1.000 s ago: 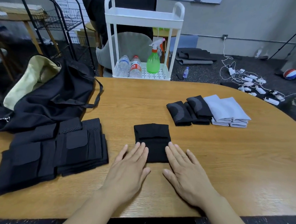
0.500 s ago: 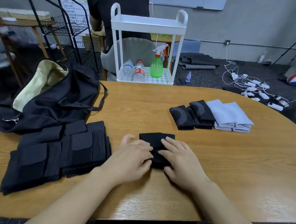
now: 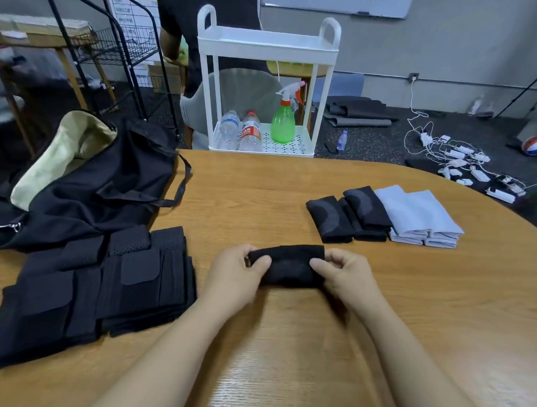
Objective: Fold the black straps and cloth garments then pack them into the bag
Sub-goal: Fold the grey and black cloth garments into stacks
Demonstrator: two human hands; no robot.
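A folded black cloth (image 3: 289,265) is held just above the wooden table (image 3: 316,330) in front of me. My left hand (image 3: 235,273) grips its left end and my right hand (image 3: 344,275) pinches its right end. A stack of folded black straps (image 3: 95,287) lies on the table to the left. Folded black garments (image 3: 347,216) and folded light blue garments (image 3: 416,214) sit at the right rear. The black bag (image 3: 85,181) with a pale lining lies open at the table's left rear.
A white trolley (image 3: 266,44) with bottles and a green spray bottle stands behind the table. A person in black stands beyond it. A black wire rack is at the back left. Cables and chargers litter the floor at right.
My hands went from lying flat beside the black cloth to closing on its two ends and folding it into a narrower bundle, lifted slightly off the table.
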